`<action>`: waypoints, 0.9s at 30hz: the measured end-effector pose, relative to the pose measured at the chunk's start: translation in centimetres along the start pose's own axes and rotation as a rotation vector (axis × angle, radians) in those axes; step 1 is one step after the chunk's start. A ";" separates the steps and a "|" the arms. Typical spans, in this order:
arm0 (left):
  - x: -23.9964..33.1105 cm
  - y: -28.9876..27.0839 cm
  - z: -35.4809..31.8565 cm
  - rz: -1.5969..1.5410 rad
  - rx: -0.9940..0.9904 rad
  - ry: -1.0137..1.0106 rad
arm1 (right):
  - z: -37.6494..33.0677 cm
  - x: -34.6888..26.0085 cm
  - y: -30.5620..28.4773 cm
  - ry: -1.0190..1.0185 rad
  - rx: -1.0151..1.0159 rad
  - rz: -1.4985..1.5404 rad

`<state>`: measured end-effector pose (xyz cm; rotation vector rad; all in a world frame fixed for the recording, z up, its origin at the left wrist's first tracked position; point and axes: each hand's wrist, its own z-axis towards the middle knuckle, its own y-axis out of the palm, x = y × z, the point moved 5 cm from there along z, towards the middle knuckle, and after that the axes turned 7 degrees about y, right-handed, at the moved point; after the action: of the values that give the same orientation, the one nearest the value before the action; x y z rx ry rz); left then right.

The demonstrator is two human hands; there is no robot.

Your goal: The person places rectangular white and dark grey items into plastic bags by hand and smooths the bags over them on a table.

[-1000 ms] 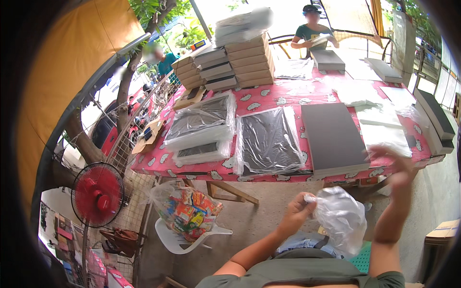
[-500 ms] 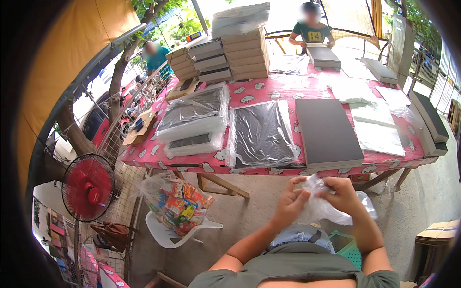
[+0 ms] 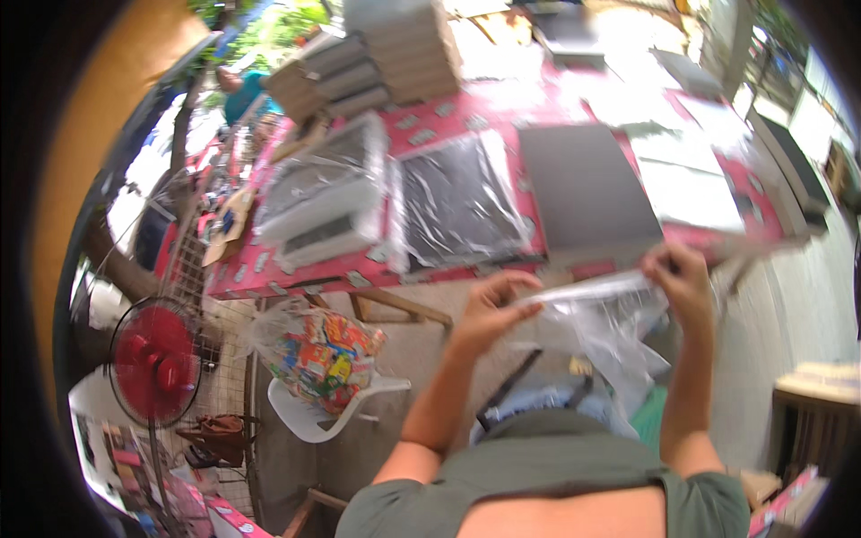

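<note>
A clear plastic bag (image 3: 610, 318) is stretched between my hands in front of the table's near edge, its lower part hanging loose over my lap. My left hand (image 3: 489, 309) has its thumb and forefinger at one end of the bag's top edge. The other end is pinched in my right hand (image 3: 679, 278), held a little higher. Just beyond them on the table lies a stack of dark grey boards (image 3: 587, 188). Left of it is a black sheet wrapped in clear plastic (image 3: 457, 202). White plastic sleeves (image 3: 686, 179) lie to the right.
The table (image 3: 421, 121) has a pink patterned cover. Tall stacks of boards (image 3: 408, 45) rise at its far left, beside more plastic-wrapped packs (image 3: 327, 184). A white chair (image 3: 309, 417) bears a bag of colourful packets (image 3: 327, 354). A red fan (image 3: 155, 361) stands left.
My hands have moved apart, and the bunched plastic bag is now spread out between them. The view has shifted, so the table sits higher in the picture.
</note>
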<state>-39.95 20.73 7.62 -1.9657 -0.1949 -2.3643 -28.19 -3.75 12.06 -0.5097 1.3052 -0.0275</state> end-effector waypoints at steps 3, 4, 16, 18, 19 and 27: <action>-2.1 -1.4 1.2 0.235 -0.051 -0.105 | 1.5 0.4 0.4 -0.048 0.111 -0.011; -2.6 -1.8 1.5 0.384 -0.008 -0.133 | 1.7 0.5 0.0 -0.066 0.133 -0.090; -5.2 1.4 7.4 -0.072 0.263 0.072 | 5.5 6.5 -4.2 -0.115 -0.032 0.128; -4.9 2.2 7.9 -0.107 0.359 -0.015 | 5.6 7.2 -4.6 0.057 0.035 0.278; -5.2 2.3 7.9 -0.067 0.363 0.026 | 6.4 6.5 -5.3 0.088 0.079 0.356; -4.6 3.1 9.6 0.042 0.505 0.095 | 9.0 6.9 -4.2 -0.135 0.031 -0.059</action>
<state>-29.32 18.83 5.00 -1.5989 -0.6627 -2.1025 -16.84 -6.44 8.88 -0.5149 1.1563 -0.0613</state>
